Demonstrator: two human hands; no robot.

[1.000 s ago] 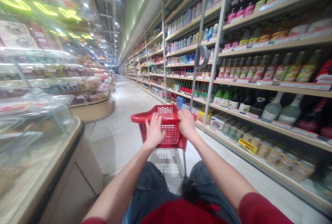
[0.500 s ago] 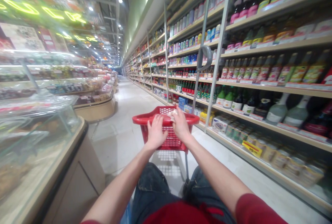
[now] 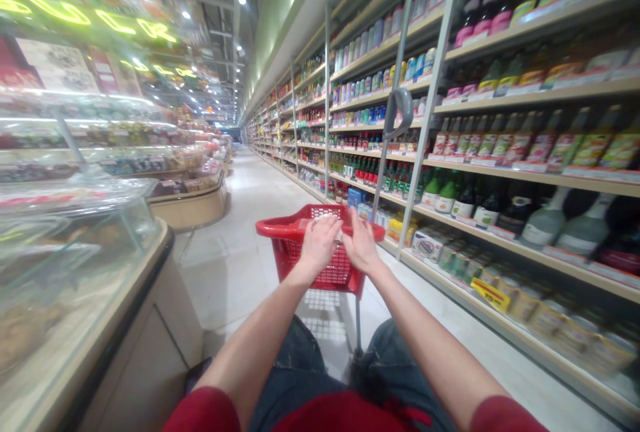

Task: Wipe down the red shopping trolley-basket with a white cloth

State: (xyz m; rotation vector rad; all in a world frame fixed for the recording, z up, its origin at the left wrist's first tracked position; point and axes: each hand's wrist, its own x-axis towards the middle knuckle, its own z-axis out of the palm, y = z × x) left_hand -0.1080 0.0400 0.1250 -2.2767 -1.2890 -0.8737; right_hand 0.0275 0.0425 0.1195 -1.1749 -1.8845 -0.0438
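A red plastic shopping basket (image 3: 287, 265), part of a cart with a thin grey leg (image 3: 359, 325), stands upright before my knees. My left hand (image 3: 320, 243) lies over the middle of its near rim, fingers bent and pressed together. Between my hands shows a bit of crumpled white tissue (image 3: 341, 236), mostly covered by the left fingers. Close beside it is my right hand (image 3: 361, 244), its fingers stretched upward over the rim and its thumb near the tissue. What lies inside the basket is mostly hidden by my hands.
Shelves of bottles and cans (image 3: 480, 199) line the right side. A tall grey pole with a loop handle (image 3: 399, 113) rises behind the basket's right side. A glass-topped display counter (image 3: 160, 265) stands close on the left. The pale floor aisle (image 3: 240, 185) runs ahead.
My left hand has moved right along the rim onto the white tissue, which my right hand held before. My right hand has shifted slightly right, its fingers now straighter.
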